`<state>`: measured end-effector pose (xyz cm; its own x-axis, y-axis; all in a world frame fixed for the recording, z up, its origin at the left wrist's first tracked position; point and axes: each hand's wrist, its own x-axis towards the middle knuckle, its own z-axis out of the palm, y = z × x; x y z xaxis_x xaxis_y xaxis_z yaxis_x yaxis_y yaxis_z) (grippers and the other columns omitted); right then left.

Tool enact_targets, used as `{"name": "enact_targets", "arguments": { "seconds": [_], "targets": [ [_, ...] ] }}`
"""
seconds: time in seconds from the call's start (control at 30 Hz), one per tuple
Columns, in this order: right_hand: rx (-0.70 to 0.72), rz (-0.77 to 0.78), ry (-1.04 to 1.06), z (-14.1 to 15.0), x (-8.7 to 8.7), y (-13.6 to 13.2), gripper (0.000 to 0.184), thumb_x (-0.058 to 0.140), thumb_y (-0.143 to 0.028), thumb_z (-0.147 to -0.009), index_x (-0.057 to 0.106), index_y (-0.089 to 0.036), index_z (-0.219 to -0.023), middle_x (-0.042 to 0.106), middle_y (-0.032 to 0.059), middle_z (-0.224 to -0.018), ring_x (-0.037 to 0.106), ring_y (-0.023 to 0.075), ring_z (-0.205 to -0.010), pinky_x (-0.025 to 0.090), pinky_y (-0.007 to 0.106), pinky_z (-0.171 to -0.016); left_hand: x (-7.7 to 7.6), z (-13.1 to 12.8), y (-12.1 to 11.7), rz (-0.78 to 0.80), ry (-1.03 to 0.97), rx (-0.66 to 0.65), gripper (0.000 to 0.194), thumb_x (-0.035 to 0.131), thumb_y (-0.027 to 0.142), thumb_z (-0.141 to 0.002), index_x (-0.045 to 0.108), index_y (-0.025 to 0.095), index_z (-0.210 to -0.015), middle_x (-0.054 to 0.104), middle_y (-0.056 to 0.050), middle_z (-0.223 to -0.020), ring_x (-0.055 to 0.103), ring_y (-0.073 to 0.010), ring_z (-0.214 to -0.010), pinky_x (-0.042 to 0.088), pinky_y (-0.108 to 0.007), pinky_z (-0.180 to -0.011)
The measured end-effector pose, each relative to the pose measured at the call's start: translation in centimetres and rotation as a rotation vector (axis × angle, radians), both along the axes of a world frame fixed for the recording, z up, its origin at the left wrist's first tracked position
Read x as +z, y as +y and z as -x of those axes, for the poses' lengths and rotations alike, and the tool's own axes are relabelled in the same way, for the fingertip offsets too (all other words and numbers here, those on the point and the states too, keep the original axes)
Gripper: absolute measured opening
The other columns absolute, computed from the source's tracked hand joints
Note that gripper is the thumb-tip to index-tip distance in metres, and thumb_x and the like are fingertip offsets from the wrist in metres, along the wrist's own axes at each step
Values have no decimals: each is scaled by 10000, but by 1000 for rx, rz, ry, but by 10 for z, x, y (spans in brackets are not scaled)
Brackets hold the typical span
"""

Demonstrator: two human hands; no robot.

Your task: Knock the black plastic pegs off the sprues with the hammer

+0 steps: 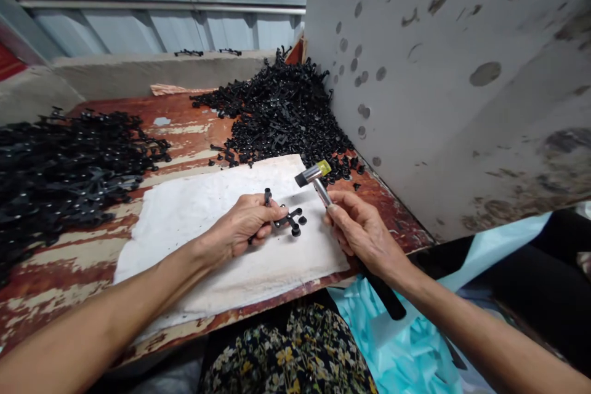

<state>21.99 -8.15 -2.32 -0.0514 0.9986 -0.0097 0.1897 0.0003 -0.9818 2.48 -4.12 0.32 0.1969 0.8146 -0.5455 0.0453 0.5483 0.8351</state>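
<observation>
I have the left hand pinching a black bracket over the white cloth; the right hand grips a hammer, head raised clear. Two small black caps lie just beside the bracket's exposed arm. I judge this bracket to be partway through; the left heap may be finished work and the far heap remaining stock, but I cannot confirm either. Open room: bare cloth left of the bracket. Limits: the near edge of the table, and the upright board beyond the right hand.
</observation>
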Motion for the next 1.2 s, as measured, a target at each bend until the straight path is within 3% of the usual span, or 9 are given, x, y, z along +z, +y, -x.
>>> {"name": "enact_targets", "arguments": {
  "seconds": [0.17, 0.37, 0.67, 0.97, 1.1, 1.2],
  "targets": [
    [-50, 87, 52, -9, -11, -11, 293, 515, -412, -868, 558, -178, -1038, 536, -32, -698, 330, 65, -424, 258, 209, -373, -3, -5, 2, 28, 50, -42, 222, 602, 59, -819, 485, 144, -651, 616, -21, -534, 253, 15, -283, 131, -114, -303],
    [-33, 122, 88, -8, -10, -12, 341, 520, -428, -861, 546, -179, -1092, 529, -42, -686, 313, 62, -416, 260, 212, -362, -3, -9, 4, 34, 64, -27, 242, 611, 61, -819, 493, 136, -620, 576, 4, -481, 232, 16, -274, 112, -114, -299],
    [-38, 103, 75, -8, -13, -9, 338, 514, -410, -860, 555, -170, -1095, 527, -43, -680, 332, 63, -423, 280, 208, -375, -5, -10, 5, 36, 67, -26, 239, 624, 70, -816, 512, 126, -613, 505, 43, -417, 214, 13, -268, 105, -113, -296],
    [-26, 56, -10, -9, -13, -9, 322, 477, -367, -901, 575, -152, -1120, 545, -32, -674, 367, 77, -418, 341, 221, -395, -7, -12, 5, 16, 114, -39, 219, 630, 99, -817, 495, 147, -653, 560, 24, -456, 203, 7, -274, 95, -131, -303],
    [6, -96, -178, -15, -10, -10, 314, 457, -293, -924, 609, -164, -1167, 640, 17, -745, 597, 147, -622, 519, 277, -587, -2, -16, 3, -31, 193, -51, 202, 613, 93, -815, 492, 162, -668, 611, 3, -501, 221, -4, -272, 87, -152, -301],
    [58, -307, -323, -22, -8, -14, 394, 438, -206, -931, 576, -183, -1299, 715, 94, -1069, 678, 211, -971, 552, 378, -872, 2, -18, 5, -77, 284, -50, 221, 628, 93, -793, 490, 165, -636, 567, 18, -460, 240, -13, -275, 114, -165, -298]
  ]
}}
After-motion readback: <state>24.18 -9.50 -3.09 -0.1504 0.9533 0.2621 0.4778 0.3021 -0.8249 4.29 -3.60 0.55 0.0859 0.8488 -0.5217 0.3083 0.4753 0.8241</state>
